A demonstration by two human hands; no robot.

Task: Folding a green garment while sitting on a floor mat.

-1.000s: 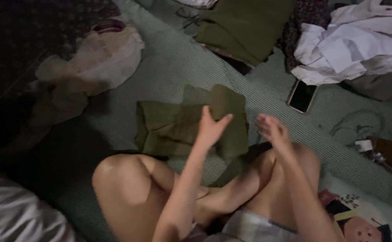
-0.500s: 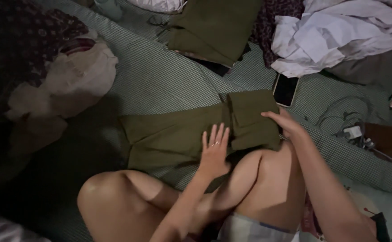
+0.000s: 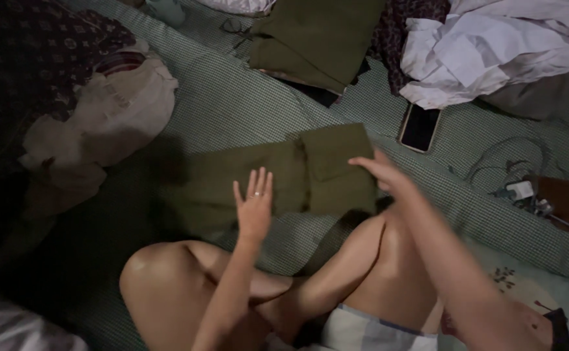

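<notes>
Since half a second ago my left hand has lifted its palm off the olive-green folded garment and now shows with fingers spread and straight, grasping nothing, its fingertips over the cloth's near edge at the centre of the frame; whether they touch the fabric I cannot tell. My right hand has slid from the garment's far right corner to its right edge, fingers flat and extended, resting on the cloth rather than gripping it. A second ago the piece was only partly gathered and both hands were raised above it; now it lies as a wide, flat rectangle on the green checked mat, just beyond my bent knees, with a vertical fold line left of the right hand. I judge the pressing down to be finished and the fold to be holding, with one hand easing away and the other steadying the edge. In the single head view, a stack of similar olive clothing sits at the upper centre, well apart from the piece in hand. A heap of white cloth fills the upper right, and a dark phone lies just below it, near the garment's right corner. A pale bag sits at the left, and a tangle of cables lies at the right edge.
</notes>
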